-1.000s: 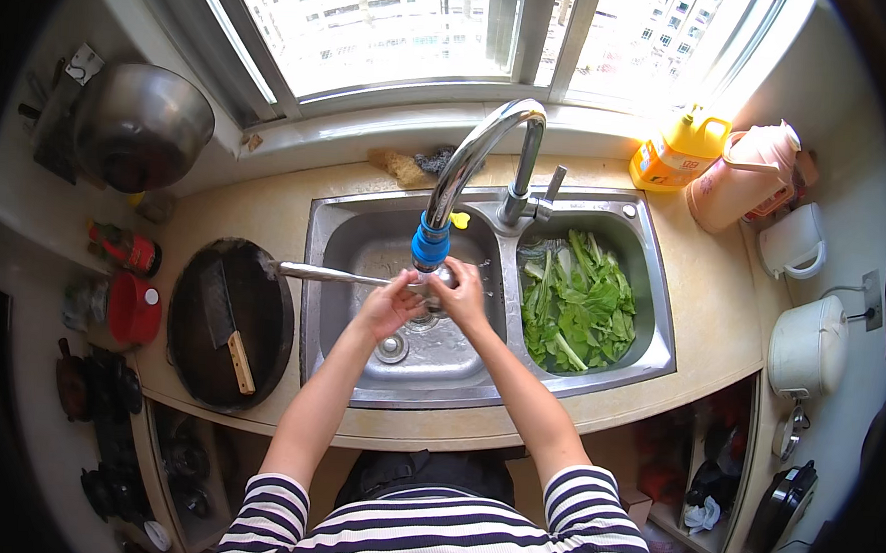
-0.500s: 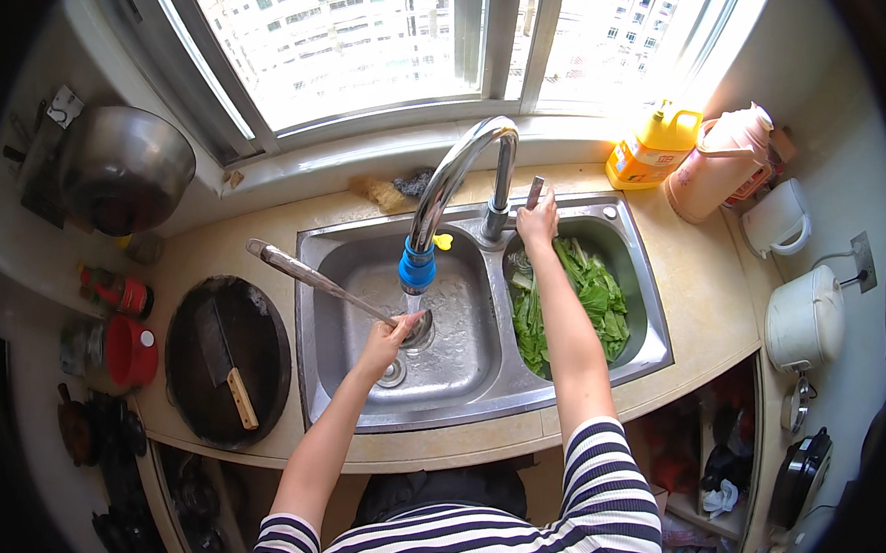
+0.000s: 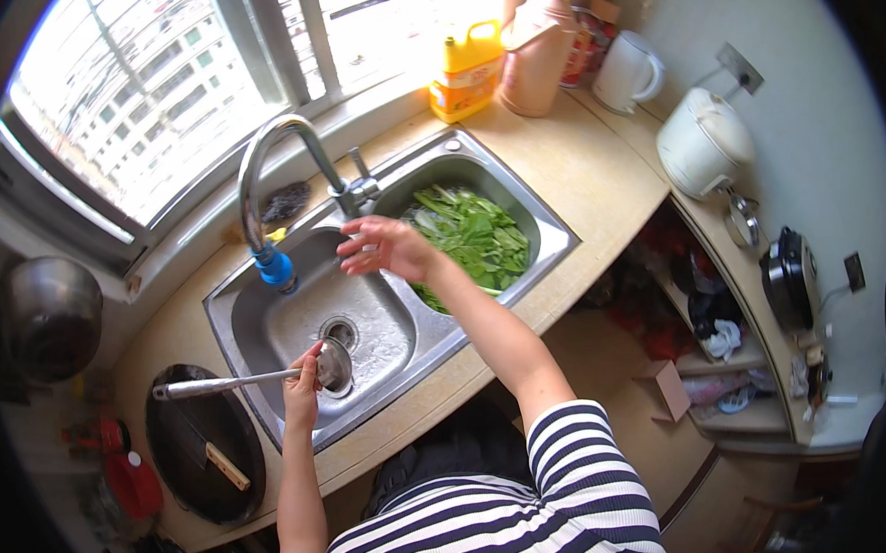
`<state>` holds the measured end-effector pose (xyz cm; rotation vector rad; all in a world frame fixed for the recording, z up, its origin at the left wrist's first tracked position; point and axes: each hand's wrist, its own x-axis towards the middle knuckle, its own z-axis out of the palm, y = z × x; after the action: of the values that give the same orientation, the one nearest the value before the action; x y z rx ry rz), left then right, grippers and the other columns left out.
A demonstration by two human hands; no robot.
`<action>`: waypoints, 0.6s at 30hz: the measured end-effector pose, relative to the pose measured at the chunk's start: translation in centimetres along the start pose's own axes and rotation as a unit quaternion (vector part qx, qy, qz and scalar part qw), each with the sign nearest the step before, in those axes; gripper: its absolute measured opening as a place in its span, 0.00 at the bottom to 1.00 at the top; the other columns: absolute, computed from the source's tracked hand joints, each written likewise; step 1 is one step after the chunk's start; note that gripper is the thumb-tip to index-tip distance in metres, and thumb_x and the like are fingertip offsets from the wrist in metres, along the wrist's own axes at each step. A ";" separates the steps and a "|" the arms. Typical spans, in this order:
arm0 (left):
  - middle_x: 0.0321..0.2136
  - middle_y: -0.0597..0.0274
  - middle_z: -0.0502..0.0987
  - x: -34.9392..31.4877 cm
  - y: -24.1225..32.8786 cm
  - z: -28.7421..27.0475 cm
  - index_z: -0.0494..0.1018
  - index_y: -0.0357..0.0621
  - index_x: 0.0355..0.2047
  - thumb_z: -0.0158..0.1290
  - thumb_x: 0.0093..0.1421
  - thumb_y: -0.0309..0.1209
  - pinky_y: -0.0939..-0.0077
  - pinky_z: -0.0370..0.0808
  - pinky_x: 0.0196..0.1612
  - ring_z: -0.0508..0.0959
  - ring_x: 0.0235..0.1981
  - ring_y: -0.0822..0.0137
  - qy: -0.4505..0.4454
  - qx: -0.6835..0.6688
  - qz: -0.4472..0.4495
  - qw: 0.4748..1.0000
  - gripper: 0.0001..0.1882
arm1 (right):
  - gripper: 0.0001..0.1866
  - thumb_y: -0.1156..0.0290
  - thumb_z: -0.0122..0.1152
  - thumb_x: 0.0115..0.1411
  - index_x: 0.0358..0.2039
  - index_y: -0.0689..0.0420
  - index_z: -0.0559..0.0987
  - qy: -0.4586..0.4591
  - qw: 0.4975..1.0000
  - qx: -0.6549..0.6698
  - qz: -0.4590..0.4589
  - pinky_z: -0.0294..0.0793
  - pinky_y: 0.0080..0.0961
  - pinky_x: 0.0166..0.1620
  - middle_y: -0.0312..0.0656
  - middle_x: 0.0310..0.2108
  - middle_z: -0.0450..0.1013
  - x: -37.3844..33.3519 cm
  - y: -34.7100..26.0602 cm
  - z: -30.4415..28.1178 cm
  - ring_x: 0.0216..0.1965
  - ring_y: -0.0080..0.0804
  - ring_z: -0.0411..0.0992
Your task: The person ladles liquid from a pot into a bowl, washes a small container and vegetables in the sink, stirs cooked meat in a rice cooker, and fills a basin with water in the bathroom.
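since the earlier frame, the right hand [image 3: 386,249] has moved off the tap lever [image 3: 357,162], and the left hand [image 3: 300,397] has carried the ladle [image 3: 232,384] toward the front of the sink. the view has also swung to the right.

left hand: closed around the ladle neck, just beside its round end. right hand: fingers spread wide, nothing held, raised near the divider between the two basins.

key relation: the ladle lies at the left hand and apart from the right hand, on the body side of it and to its left. the long axis runs left to right across the left hand. the round end points right, over the left basin [image 3: 285,318] and near the drain [image 3: 340,331]; contact with the basin floor cannot be told. the long handle extends left past the sink rim, over the edge of the pan [image 3: 170,427].

further out: the tap [image 3: 247,181] arches over the left basin, with a blue nozzle [image 3: 276,270] at its end; no stream shows below it. leafy greens [image 3: 475,236] fill much of the right basin. a knife [image 3: 228,468] lies on the pan. a yellow jug [image 3: 465,77] and a pink flask [image 3: 537,56] stand on the counter [image 3: 599,175] beyond the sink.
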<state>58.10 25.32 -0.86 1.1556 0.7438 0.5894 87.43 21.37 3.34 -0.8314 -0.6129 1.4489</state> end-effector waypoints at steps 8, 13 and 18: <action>0.18 0.73 0.63 0.5 1.9 5.6 0.76 0.37 0.35 0.49 0.58 0.33 0.88 0.57 0.18 0.61 0.17 0.83 -0.081 0.182 0.135 0.971 0.12 | 0.19 0.67 0.59 0.45 0.39 0.57 0.73 0.135 0.736 -0.647 -0.147 0.67 0.36 0.43 0.45 0.33 0.72 -13.0 7.8 1.4 0.38 0.44 0.69; 0.29 0.66 0.76 3.3 3.0 12.7 0.74 0.37 0.38 0.50 0.57 0.32 0.89 0.65 0.32 0.70 0.28 0.80 -0.094 0.134 0.178 0.970 0.12 | 0.15 0.65 0.55 0.52 0.40 0.57 0.74 0.213 0.686 -0.682 -0.139 0.69 0.30 0.44 0.47 0.38 0.71 -22.3 4.4 -2.4 0.40 0.39 0.71; 0.38 0.61 0.74 5.4 2.6 20.8 0.72 0.34 0.41 0.45 0.60 0.38 0.84 0.65 0.44 0.71 0.38 0.76 -0.070 0.100 0.182 0.976 0.18 | 0.12 0.69 0.56 0.47 0.33 0.57 0.76 0.388 0.738 -0.549 -0.058 0.68 0.33 0.44 0.45 0.30 0.74 -37.5 -1.7 -10.9 0.38 0.39 0.70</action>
<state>77.55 17.92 5.03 1.5207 0.4796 0.7401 95.01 -16.97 2.87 -2.1288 -0.8121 0.3607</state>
